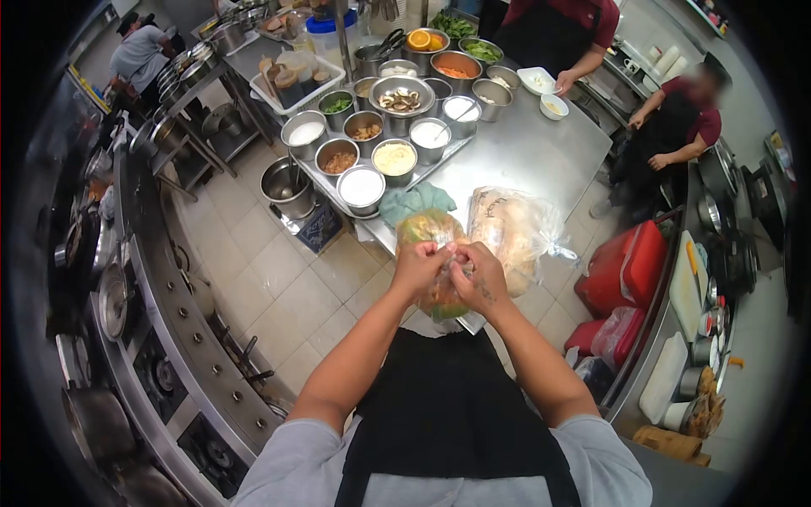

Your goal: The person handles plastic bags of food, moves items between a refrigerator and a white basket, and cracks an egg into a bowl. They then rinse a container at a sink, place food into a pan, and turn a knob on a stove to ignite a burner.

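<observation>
Plastic bag (432, 230), clear and filled with orange and green food, is standing at the near edge of the steel table (524, 156), just in front of my black apron. I am pinching its gathered top with both hands: my left hand (419, 267) and right hand (480, 275) are pressing together, fingers clenched on the plastic. A teal cloth (414, 201) is lying just behind the bag. A second bag (511, 226) with pale contents is resting beside it on my right. Farther back, round steel containers (394, 158) of ingredients are crowding the table, with a bowl of mushrooms (401, 98) among them. At the far side, a co-worker's hand (564, 81) is touching a white dish (536, 80).
</observation>
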